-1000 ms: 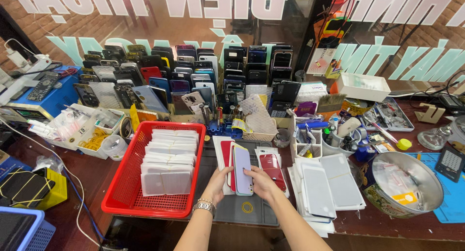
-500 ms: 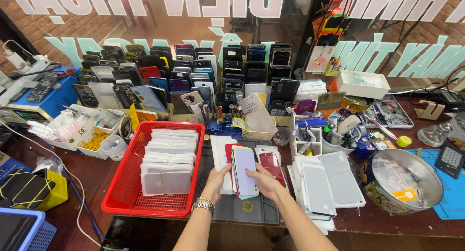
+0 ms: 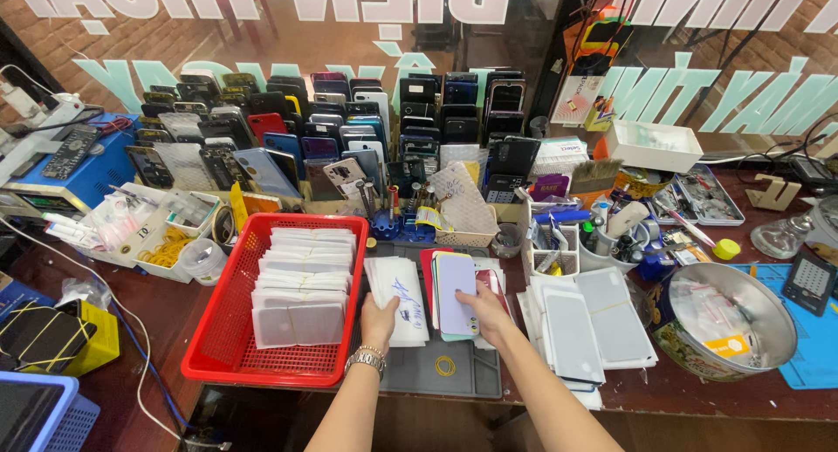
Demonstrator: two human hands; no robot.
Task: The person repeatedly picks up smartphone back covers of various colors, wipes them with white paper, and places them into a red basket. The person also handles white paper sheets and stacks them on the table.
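My right hand (image 3: 485, 312) grips the lower edge of a stack of phone back covers (image 3: 456, 295), the top one pale lilac, resting on the grey work mat (image 3: 436, 375). My left hand (image 3: 378, 319) lies on a white flat packet with blue scribbles (image 3: 399, 297) just left of that stack. A red back cover (image 3: 494, 284) peeks out to the right of the stack. A small yellow rubber band (image 3: 445, 366) lies on the mat below my hands.
A red plastic basket (image 3: 229, 347) with stacked white packets stands at left. Several white flat packets (image 3: 587, 317) lie at right, beside a round metal tin (image 3: 731, 321). Rows of phones (image 3: 349, 129) stand behind. Tool holders (image 3: 559, 243) and small trays crowd the middle.
The stack of covers has been laid flatter and lower on the mat. My left hand has shifted left onto the white scribbled packet, which now lies uncovered.
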